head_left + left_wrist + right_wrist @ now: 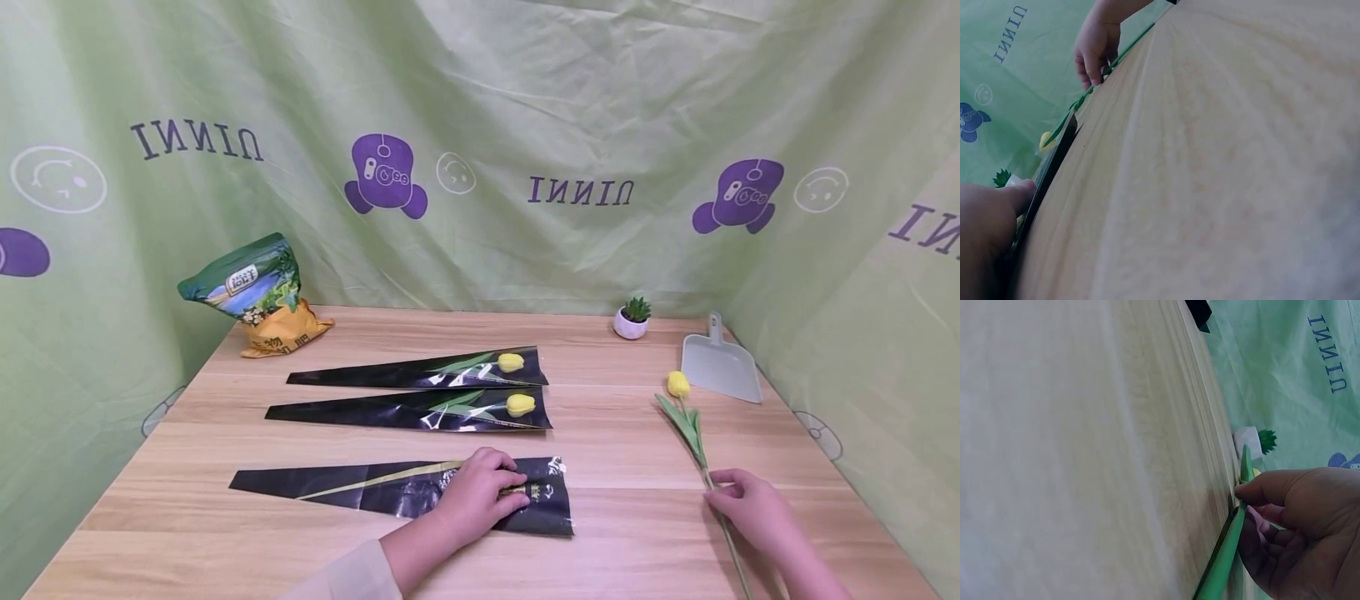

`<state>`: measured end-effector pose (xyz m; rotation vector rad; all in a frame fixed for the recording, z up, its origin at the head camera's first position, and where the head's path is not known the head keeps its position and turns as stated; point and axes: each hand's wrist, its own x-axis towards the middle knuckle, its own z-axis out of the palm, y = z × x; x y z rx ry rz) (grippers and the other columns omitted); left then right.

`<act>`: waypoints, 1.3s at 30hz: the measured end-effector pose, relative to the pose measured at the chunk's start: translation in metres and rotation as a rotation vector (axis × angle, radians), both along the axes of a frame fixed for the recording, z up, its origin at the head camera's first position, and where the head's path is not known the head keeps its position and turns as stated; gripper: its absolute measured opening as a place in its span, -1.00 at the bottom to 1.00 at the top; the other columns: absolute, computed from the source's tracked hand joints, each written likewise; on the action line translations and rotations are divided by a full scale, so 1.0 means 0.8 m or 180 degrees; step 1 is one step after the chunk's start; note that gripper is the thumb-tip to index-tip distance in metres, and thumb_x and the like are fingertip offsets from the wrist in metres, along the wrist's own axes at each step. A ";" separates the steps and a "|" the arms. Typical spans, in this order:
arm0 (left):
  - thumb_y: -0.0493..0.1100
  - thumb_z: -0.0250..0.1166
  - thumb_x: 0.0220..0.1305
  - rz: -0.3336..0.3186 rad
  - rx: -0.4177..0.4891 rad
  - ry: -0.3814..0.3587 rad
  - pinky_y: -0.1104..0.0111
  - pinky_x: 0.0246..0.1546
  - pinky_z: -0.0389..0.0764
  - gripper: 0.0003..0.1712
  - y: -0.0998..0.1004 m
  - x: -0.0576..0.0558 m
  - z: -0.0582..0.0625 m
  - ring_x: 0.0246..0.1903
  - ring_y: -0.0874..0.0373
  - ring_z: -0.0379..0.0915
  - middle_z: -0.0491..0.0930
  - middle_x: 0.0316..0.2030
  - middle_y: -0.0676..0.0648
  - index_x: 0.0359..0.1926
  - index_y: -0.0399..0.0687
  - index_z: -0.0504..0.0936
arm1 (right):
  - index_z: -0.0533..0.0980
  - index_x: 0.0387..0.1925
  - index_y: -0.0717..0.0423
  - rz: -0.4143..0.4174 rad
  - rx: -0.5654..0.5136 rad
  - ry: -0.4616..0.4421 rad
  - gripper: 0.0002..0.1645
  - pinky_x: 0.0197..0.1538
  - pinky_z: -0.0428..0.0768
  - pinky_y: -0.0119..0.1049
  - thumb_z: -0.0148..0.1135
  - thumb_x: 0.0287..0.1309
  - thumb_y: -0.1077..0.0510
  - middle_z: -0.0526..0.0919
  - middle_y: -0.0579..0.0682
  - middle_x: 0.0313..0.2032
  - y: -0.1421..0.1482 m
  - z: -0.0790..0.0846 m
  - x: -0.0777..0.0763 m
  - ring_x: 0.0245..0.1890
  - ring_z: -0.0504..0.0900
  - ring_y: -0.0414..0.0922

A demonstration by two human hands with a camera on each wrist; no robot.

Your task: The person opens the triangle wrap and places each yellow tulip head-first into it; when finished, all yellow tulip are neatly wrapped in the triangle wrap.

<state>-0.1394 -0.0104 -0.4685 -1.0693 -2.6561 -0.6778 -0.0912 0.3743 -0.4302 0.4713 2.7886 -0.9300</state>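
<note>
A black flower sleeve (330,487) with a gold stripe lies nearest on the table. My left hand (480,493) grips its film near the wide right end, thumb and fingers bent; the fingertips' contact is partly hidden. In the left wrist view its thumb sits at the sleeve's dark edge (1054,159). At the right, my right hand (750,508) pinches the green stem of a yellow tulip (678,384) between thumb and finger. The bloom points away, toward the back. Behind the nearest sleeve, two more black sleeves (360,379) (337,412) each hold a yellow tulip.
A green and orange bag (258,292) stands at the back left. Back right are a small potted succulent (632,321) and a grey dustpan (720,365), close beyond the held tulip's bloom. Green printed curtains (495,100) enclose the wooden table (615,467).
</note>
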 end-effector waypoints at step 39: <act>0.01 0.37 0.21 0.0099 0.0437 0.0152 0.31 0.00 0.53 -0.70 -0.001 -0.014 -0.004 -0.14 0.15 0.50 0.64 -0.21 0.04 -0.10 0.00 0.77 | 0.19 -0.09 -0.03 -0.1441 -0.3645 0.1498 -0.68 -0.34 0.68 -0.51 0.09 0.34 0.34 0.65 -0.24 -0.44 -0.116 0.009 -0.047 -0.44 0.66 -0.34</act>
